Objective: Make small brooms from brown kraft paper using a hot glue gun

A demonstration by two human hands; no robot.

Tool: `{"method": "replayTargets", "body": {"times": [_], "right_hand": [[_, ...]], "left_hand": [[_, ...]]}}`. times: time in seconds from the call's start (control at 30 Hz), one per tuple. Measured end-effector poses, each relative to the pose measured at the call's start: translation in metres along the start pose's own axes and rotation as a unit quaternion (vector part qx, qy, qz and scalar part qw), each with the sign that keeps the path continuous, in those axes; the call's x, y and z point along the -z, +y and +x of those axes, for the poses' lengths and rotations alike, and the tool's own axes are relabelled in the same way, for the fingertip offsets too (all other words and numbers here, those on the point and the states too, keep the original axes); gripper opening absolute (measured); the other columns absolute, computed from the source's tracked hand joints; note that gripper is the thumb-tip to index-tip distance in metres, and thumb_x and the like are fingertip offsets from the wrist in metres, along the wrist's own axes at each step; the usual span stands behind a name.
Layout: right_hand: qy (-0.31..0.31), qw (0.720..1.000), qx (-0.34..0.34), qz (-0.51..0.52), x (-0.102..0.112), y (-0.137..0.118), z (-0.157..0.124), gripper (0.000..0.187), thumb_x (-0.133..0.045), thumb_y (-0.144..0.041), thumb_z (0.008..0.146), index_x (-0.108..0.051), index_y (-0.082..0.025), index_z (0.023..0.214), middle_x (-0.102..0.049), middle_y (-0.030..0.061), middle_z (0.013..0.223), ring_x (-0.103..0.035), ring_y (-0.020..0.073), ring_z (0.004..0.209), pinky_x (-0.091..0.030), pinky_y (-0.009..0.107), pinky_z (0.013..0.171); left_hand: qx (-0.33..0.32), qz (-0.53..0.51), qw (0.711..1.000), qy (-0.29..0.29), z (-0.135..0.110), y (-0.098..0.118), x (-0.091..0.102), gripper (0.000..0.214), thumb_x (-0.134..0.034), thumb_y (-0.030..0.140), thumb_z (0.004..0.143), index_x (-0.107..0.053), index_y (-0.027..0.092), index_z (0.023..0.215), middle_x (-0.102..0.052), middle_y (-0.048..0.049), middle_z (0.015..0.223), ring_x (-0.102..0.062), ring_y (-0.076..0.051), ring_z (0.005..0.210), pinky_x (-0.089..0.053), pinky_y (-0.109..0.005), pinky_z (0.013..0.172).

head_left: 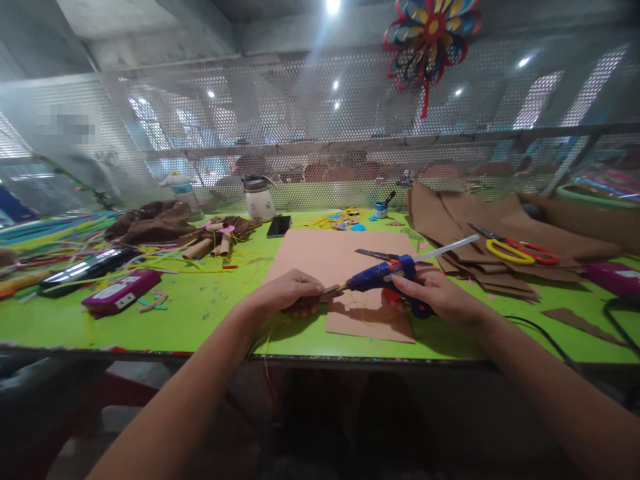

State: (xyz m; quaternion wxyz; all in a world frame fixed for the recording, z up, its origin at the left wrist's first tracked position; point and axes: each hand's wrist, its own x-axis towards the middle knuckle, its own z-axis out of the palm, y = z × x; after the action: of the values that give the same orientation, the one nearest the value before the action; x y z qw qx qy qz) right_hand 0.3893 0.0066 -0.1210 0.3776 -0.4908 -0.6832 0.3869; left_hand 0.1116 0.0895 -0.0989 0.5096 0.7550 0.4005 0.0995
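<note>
My right hand (437,293) is wrapped round a blue hot glue gun (377,275), whose nozzle points left. A translucent glue stick (447,247) sticks out of its back end. The fingers of my left hand (297,292) pinch a small brown strip (333,292), which looks like folded paper, right at the nozzle tip. Whether they touch is too small to tell. Beneath both hands lies a light brown sheet (320,250), with a smaller piece (367,325) at the table's front edge. A dark blade (375,254) shows behind the glue gun. Thin yellow string hangs near my left hand.
Scissors with yellow and red handles (517,251) rest on stacked brown paper (475,233) at the right. To the left are a purple box (121,291), brown rolls (199,248) and colourful strips. A phone (279,227) and a jar (258,199) stand farther back. A black cable (535,327) runs rightward.
</note>
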Motion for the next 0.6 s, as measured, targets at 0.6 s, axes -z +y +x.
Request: {"method": "replayTargets", "body": {"times": [0.6], "right_hand": [[0.032, 0.991, 0.066, -0.111, -0.0077, 0.0055, -0.0016, 0.041, -0.048, -0.053, 0.089, -0.067, -0.018, 0.076, -0.064, 0.0042, 0.074, -0.057, 0.0193, 0.071, -0.044, 0.028, 0.065]], "left_hand": [[-0.012, 0.001, 1.0, 0.004, 0.0003, 0.0007, -0.0014, 0.033, -0.051, 0.033, 0.082, -0.061, 0.012, 0.059, -0.051, -0.0008, 0.047, -0.043, -0.008, 0.041, -0.027, -0.021, 0.04]]}}
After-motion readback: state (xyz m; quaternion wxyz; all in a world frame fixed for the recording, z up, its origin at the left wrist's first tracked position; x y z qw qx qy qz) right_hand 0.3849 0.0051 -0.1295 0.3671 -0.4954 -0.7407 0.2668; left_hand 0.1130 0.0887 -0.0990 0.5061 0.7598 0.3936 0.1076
